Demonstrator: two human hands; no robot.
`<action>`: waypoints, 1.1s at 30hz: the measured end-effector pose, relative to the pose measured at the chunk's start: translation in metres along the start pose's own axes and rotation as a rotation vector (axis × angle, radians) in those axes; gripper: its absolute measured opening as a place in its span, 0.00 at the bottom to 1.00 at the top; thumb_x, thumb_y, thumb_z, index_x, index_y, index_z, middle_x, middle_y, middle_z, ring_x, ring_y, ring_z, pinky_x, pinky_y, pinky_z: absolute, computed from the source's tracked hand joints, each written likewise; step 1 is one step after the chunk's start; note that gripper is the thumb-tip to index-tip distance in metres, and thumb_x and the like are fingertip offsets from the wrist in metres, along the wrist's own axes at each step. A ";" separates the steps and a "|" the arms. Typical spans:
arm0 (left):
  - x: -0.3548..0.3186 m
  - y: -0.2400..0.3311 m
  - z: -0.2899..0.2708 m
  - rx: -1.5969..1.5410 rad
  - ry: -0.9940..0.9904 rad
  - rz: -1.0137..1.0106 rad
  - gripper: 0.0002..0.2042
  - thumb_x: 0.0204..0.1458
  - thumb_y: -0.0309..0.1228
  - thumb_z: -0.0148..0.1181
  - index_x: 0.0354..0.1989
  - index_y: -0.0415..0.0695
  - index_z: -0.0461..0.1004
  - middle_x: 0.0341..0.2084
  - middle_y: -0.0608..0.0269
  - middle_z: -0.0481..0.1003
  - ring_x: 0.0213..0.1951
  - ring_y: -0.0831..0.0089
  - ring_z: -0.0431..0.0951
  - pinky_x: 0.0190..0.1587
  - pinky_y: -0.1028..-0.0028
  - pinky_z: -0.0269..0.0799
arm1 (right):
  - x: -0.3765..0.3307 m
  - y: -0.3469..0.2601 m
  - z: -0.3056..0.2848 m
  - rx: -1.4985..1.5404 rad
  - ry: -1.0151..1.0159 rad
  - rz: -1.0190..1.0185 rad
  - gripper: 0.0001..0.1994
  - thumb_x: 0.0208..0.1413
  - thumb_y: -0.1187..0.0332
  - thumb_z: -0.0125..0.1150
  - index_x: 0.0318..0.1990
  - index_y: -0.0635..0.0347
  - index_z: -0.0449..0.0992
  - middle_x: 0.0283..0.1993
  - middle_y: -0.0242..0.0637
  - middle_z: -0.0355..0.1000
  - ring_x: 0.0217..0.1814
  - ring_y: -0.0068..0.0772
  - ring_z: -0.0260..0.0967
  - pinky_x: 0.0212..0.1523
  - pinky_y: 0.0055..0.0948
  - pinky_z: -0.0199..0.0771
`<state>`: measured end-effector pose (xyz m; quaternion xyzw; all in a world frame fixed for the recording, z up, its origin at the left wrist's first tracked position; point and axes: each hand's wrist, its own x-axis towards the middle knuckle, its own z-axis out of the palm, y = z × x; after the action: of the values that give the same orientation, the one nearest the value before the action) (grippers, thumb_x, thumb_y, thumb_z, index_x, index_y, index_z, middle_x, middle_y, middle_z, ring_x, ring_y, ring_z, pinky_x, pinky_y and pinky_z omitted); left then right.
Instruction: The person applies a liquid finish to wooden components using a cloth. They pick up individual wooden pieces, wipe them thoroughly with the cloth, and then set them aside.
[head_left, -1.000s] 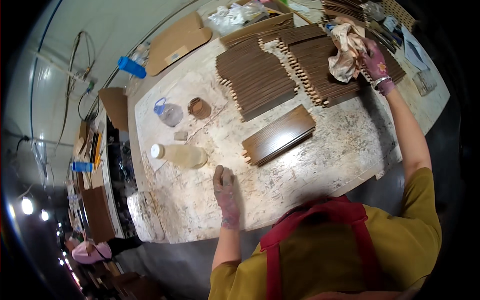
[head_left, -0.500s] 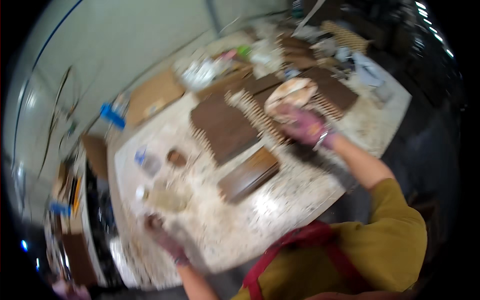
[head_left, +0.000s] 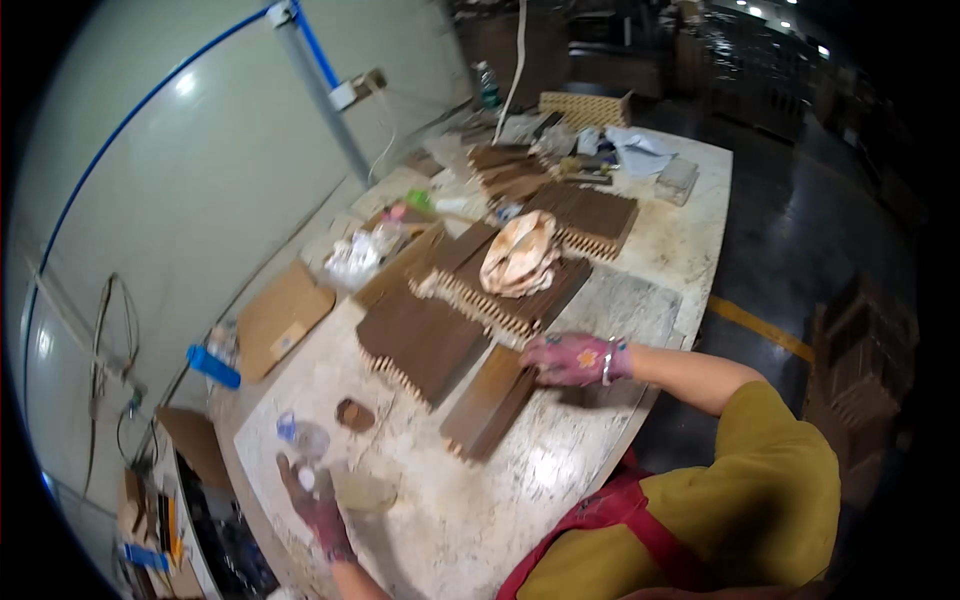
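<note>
Right hand [head_left: 572,360] shifted to plank [head_left: 484,402] edge, grip unclear, left hand [head_left: 319,512] spread, room near tabletop [head_left: 515,500] edge

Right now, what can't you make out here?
In the head view:
Left hand: too blurred to tell whether it touches the bottle.
Right hand: its back hides the palm, so any grip on the short slat stack is unclear.
Left forearm: cut off by the lower edge.
Cardboard box: plastic bags hide part of its contents.

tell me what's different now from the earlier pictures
The right hand has let go of the crumpled cloth, now lying on the dark slats, and come to the short board stack. The left hand has moved leftward to the capped bottle. The brown cup stayed put.
</note>
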<state>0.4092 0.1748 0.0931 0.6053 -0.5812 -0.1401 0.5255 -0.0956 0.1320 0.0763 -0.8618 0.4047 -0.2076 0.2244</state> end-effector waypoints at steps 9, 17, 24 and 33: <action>-0.018 -0.064 0.041 -0.358 0.088 -0.291 0.20 0.46 0.29 0.74 0.48 0.42 0.76 0.44 0.65 0.78 0.42 0.75 0.77 0.46 0.73 0.73 | 0.033 -0.064 0.006 0.003 -0.056 -0.014 0.20 0.60 0.61 0.59 0.58 0.56 0.71 0.60 0.47 0.67 0.63 0.53 0.65 0.61 0.42 0.67; -0.054 -0.078 -0.034 -0.585 0.243 -0.246 0.19 0.46 0.18 0.65 0.49 0.39 0.74 0.44 0.61 0.77 0.42 0.71 0.78 0.47 0.73 0.75 | 0.081 -0.112 0.025 -0.057 -0.179 -0.262 0.18 0.58 0.66 0.59 0.55 0.58 0.72 0.56 0.48 0.70 0.57 0.54 0.68 0.57 0.43 0.69; -0.016 -0.134 -0.104 -0.328 0.419 -0.152 0.19 0.47 0.18 0.64 0.49 0.40 0.71 0.41 0.57 0.76 0.39 0.68 0.78 0.43 0.72 0.78 | 0.151 -0.137 0.059 0.014 -0.297 -0.191 0.15 0.61 0.58 0.56 0.51 0.55 0.74 0.44 0.44 0.76 0.47 0.50 0.74 0.48 0.44 0.73; 0.010 -0.246 -0.086 -1.200 0.399 -0.146 0.20 0.51 0.25 0.63 0.53 0.39 0.68 0.41 0.57 0.74 0.36 0.66 0.77 0.36 0.71 0.76 | 0.300 -0.153 0.216 -0.033 -0.335 -0.234 0.22 0.61 0.54 0.55 0.58 0.56 0.69 0.51 0.50 0.76 0.54 0.51 0.73 0.56 0.43 0.72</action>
<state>0.6162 0.1512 -0.0644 0.2580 -0.2494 -0.3614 0.8606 0.2895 0.0298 0.0382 -0.9291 0.2620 -0.0792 0.2487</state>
